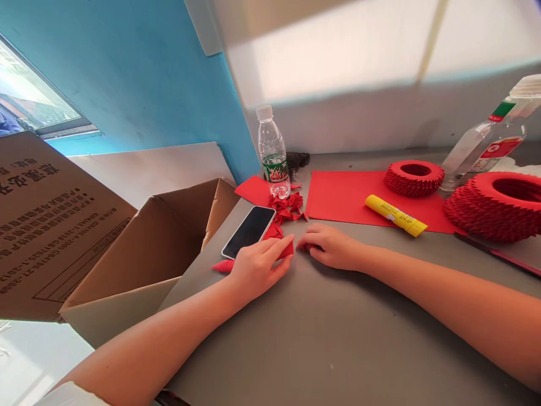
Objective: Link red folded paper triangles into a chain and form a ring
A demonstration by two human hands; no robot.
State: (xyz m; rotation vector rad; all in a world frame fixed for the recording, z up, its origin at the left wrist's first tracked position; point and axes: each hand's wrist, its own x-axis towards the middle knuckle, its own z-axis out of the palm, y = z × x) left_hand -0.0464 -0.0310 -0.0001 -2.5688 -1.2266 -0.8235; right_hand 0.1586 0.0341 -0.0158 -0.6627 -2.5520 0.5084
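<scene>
My left hand (256,269) is closed around a row of nested folded red paper pieces (224,266). Its pointed, ridged end sticks out behind the hand, and red paper shows between thumb and fingers at the front. Just to the right, my right hand (336,248) rests on the table with curled fingers pinching a small folded red paper piece (306,247), mostly hidden by the fingers. A phone (249,231) with a dark screen lies beside my left hand. Beyond it is a pile of loose folded red paper pieces (291,208).
A water bottle (273,152) stands behind the pile. A yellow glue stick (395,214) lies on red paper (338,194) near a small red paper ring (414,183). At right are a larger ring (494,211) and a glass bottle (486,144). An open cardboard box (127,268) stands left.
</scene>
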